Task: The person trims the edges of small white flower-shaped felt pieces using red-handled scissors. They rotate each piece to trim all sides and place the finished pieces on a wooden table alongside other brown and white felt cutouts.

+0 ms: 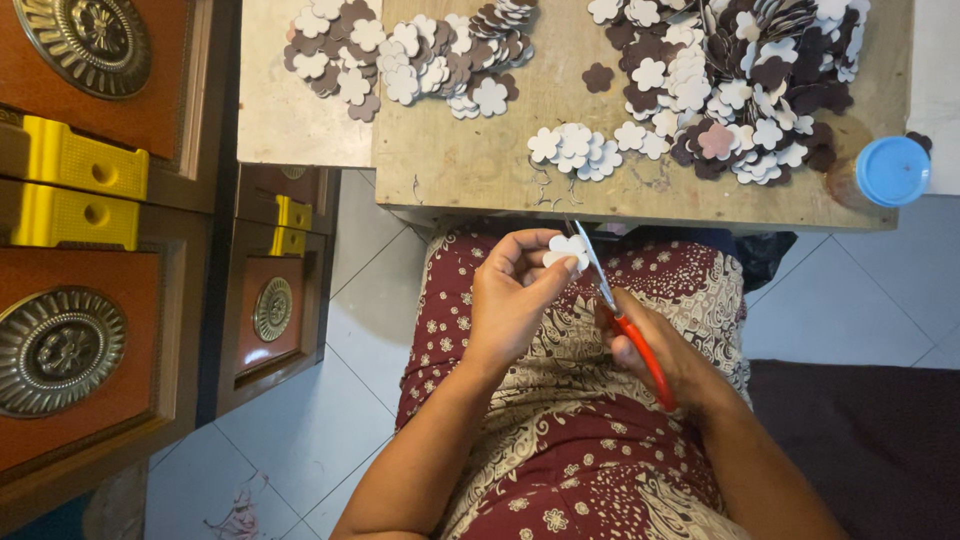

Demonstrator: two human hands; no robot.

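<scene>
My left hand (512,290) pinches a small white flower-shaped foam cutout (566,249) between thumb and fingers, over my lap. In my right hand (655,345) are red-handled scissors (625,325), whose metal blades point up and meet the cutout's right edge. Both hands hover just below the front edge of a low wooden board (470,160). On the board lie several piles of white and dark brown flower cutouts (730,70), with a small white heap (575,150) nearest my hands.
A blue-lidded jar (892,170) stands at the board's right corner. Wooden cabinets with round brass ornaments (60,350) and yellow plastic pieces (75,185) fill the left side. Pale floor tiles (330,420) lie below, and a dark mat (870,430) is at right.
</scene>
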